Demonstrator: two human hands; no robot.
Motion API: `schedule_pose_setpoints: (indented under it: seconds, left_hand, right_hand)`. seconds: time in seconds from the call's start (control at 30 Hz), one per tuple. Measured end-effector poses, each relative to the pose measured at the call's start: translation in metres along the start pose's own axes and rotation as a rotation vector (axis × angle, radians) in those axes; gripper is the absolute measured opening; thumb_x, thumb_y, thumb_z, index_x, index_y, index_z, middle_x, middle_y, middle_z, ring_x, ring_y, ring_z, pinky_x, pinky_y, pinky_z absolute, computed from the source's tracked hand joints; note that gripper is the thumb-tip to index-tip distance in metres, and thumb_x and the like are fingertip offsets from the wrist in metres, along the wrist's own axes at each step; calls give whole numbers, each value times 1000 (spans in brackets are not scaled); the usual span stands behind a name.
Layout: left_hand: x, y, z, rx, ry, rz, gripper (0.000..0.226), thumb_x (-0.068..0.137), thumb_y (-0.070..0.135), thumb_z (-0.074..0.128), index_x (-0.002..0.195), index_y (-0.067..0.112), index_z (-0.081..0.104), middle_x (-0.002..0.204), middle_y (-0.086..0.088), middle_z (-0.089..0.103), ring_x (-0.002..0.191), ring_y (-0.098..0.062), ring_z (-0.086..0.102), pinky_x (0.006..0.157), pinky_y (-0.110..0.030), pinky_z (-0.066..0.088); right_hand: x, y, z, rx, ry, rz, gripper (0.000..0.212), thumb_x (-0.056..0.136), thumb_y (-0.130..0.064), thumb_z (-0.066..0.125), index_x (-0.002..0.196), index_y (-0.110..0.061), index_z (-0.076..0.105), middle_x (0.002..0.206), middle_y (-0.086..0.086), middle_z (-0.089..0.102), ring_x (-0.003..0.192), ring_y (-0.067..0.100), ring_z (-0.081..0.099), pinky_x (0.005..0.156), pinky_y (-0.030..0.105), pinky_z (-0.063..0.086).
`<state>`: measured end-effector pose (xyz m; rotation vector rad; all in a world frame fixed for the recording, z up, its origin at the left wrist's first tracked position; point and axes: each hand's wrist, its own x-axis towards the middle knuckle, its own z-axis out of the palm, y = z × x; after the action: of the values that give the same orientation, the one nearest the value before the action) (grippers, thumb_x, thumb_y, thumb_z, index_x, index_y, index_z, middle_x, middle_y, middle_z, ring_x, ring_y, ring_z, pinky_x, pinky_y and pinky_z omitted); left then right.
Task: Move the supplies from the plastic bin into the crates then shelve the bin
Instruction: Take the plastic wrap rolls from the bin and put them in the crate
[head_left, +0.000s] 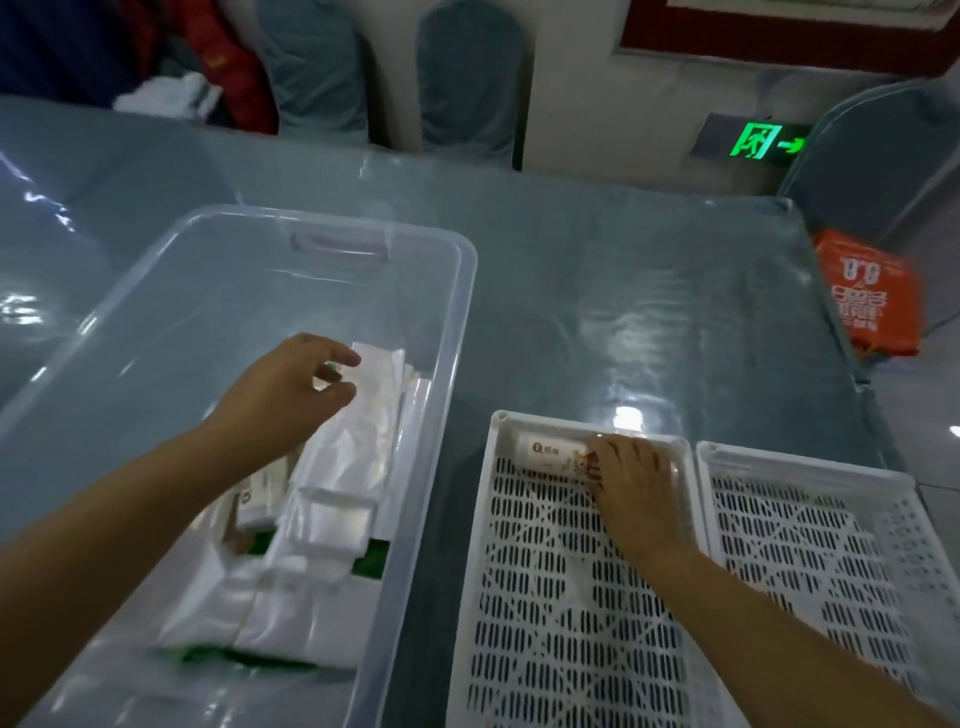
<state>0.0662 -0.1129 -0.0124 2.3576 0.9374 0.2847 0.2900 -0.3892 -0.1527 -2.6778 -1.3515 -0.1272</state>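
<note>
One clear plastic bin and two white crates sit on the counter; left hand, fingers loosely curled, hovers over white packets in the bin; right hand grips one packet at the left crate's far edge

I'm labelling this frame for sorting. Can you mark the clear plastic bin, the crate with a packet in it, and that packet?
clear plastic bin (457, 312): head view, right wall near the rim.
crate (561, 597): head view, bare slotted floor.
packet (545, 451): head view, printed front, left of the right hand (636, 483).

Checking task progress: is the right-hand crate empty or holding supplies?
Empty: the right crate shows only bare slotted floor; the one packet lies in the left crate.
</note>
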Motion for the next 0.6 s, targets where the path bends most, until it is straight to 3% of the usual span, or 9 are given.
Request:
schedule_pose_setpoints:
  seconds: [0.13,0.23,0.3,0.5,0.6]
  left_hand:
    - [-2,-28,-2,176,-207,-16,31,78,22,70,108,26,62,110,4,62,89,-10,57,76,-25,39]
    - [-6,-48,6,415,-341,80,46,77,33,69,120,23,58,121,1,59,107,-17,53,83,-26,40]
    - [-5,-59,16,485,-347,65,57,77,34,67,128,16,49,126,-7,54,113,-24,50,90,-32,41]
    - [14,-58,33,95,-205,-224,34,81,20,64,109,3,54,103,-13,61,92,-28,58,74,-33,45]
    - [20,-52,35,-66,-198,-347,14,78,15,60,86,4,55,75,-6,55,67,-19,53,55,-27,39]
  right_hand:
    - [2,-15,-7,26,55,64,42,74,-26,75,109,-11,59,108,8,63,99,27,58,90,42,47]
    - [11,-34,-25,52,135,18,40,76,-19,73,113,-7,59,112,13,61,104,32,54,92,46,43]
    - [19,-48,-41,85,198,-4,42,73,-11,74,113,-5,61,114,15,61,108,34,52,94,46,39]
    - [42,-96,-83,256,377,19,37,76,-4,68,113,-5,61,116,14,59,112,31,48,99,33,29]
    - [46,-112,-93,301,402,15,34,78,-4,66,112,-5,61,116,13,58,113,28,47,100,31,30]
